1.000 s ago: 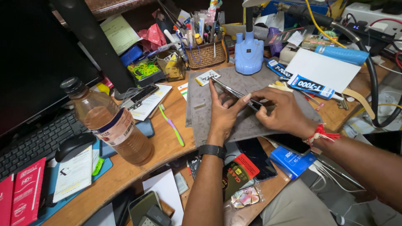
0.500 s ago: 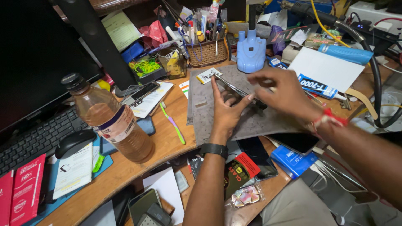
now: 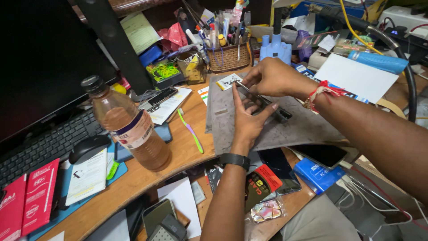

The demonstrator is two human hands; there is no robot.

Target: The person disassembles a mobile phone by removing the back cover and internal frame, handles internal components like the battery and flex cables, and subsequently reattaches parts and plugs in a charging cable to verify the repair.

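Both hands on a phone [image 3: 263, 100] over the grey mat [image 3: 285, 129], desk's back edge: left hand [image 3: 246, 117] fingers clamped round it, right hand [image 3: 274, 78] fingertips pinching its top end.

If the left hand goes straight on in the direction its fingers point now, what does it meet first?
The left hand points up and away across the grey mat. It already touches the phone held with the right hand. Beyond that, the woven pen basket probably comes first, though depth is unclear.
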